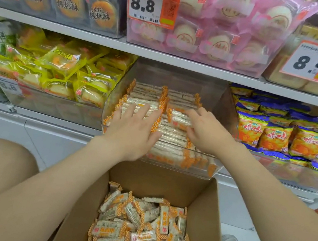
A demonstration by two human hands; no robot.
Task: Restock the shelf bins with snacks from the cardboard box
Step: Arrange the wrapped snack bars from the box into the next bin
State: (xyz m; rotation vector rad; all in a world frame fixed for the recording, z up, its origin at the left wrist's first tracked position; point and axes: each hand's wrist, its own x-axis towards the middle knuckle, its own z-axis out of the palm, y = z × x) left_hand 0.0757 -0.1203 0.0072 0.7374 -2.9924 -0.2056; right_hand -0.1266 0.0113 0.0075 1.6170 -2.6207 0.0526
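Note:
A clear plastic shelf bin (228, 119) in the middle of the lower shelf holds neat rows of white snack bars with orange-checked ends (172, 135). My left hand (133, 128) lies flat with spread fingers on the left rows. My right hand (205, 128) reaches into the bin, its fingers curled round one snack bar (179, 119) at the right rows. Below, between my knees, an open cardboard box (209, 225) holds several loose snack bars (140, 234) of the same kind.
Yellow-wrapped cakes (56, 68) fill the bin to the left, orange and blue chip bags (279, 131) the one to the right. The upper shelf (165, 56) carries bins of pastries with 8.8 price tags. My knees flank the box.

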